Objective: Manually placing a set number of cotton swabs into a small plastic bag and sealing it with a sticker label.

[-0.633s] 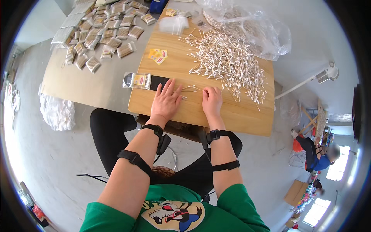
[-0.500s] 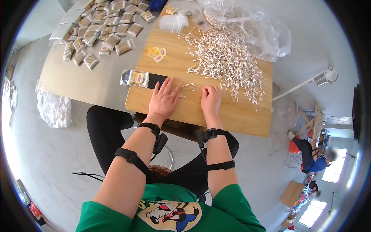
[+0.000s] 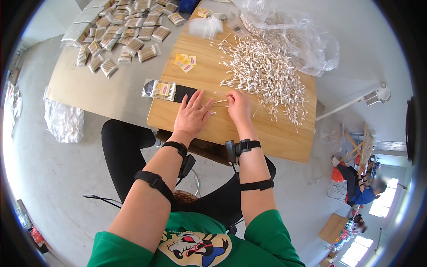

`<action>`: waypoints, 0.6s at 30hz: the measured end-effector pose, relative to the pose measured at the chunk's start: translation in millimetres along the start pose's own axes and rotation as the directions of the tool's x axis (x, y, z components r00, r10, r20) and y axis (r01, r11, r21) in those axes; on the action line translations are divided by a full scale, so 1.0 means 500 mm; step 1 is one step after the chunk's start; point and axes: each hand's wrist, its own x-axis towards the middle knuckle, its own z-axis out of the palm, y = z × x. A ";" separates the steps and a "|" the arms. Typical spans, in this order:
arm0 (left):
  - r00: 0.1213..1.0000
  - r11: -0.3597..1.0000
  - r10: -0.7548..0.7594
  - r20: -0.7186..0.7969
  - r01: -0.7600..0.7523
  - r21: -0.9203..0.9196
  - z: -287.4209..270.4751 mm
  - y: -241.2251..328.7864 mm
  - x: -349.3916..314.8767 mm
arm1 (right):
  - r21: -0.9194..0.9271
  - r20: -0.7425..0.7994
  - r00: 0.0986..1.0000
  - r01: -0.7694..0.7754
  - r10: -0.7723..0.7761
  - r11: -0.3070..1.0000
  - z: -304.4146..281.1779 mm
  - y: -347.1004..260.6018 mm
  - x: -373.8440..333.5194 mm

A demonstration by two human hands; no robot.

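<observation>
My left hand (image 3: 192,115) lies flat on the wooden board with its fingers spread. Its fingertips rest beside a few loose cotton swabs (image 3: 219,103), and some swab ends show near its thumb. My right hand (image 3: 239,107) is closed in a pinch; a slightly blurred cotton swab (image 3: 218,93) sticks out leftward from its fingertips. Left of my left hand is a black strip (image 3: 183,93). At its outer end sits a clear pack of cotton swabs (image 3: 163,90) with a yellow label. A big heap of loose swabs (image 3: 267,73) lies beyond my right hand.
Yellow label cards (image 3: 185,62) and clear plastic bags (image 3: 206,27) lie on the wooden board (image 3: 271,142). A large plastic bag (image 3: 318,51) spills swabs at the far right. Many filled packs (image 3: 133,33) cover the grey table to the left. A white lamp arm (image 3: 351,103) stands at right.
My right hand has moved left, toward my left hand and the loose swabs, and a swab now shows at its fingertips. My left hand stays spread in nearly the same place.
</observation>
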 end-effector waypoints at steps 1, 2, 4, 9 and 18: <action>1.000 1.000 -0.004 0.002 0.004 0.004 0.002 0.001 0.000 | 0.039 0.034 0.999 -0.009 0.007 0.999 0.001 -0.007 0.002; 1.000 1.000 -0.003 0.003 0.003 0.003 0.004 0.000 0.000 | 0.039 0.033 0.999 -0.011 0.009 0.999 0.001 -0.013 -0.003; 0.999 0.999 -0.049 0.010 0.049 0.020 0.003 -0.005 -0.002 | 0.106 0.048 0.999 0.019 -0.024 0.994 0.004 -0.034 -0.018; 0.999 0.999 -0.039 -0.003 0.039 0.027 0.000 -0.005 0.000 | 0.142 0.010 1.000 0.012 -0.014 0.990 0.005 -0.061 -0.061; 1.000 0.998 -0.031 0.002 0.031 0.052 0.002 -0.004 0.000 | 0.099 -0.027 0.999 0.026 -0.023 0.995 0.012 -0.090 -0.088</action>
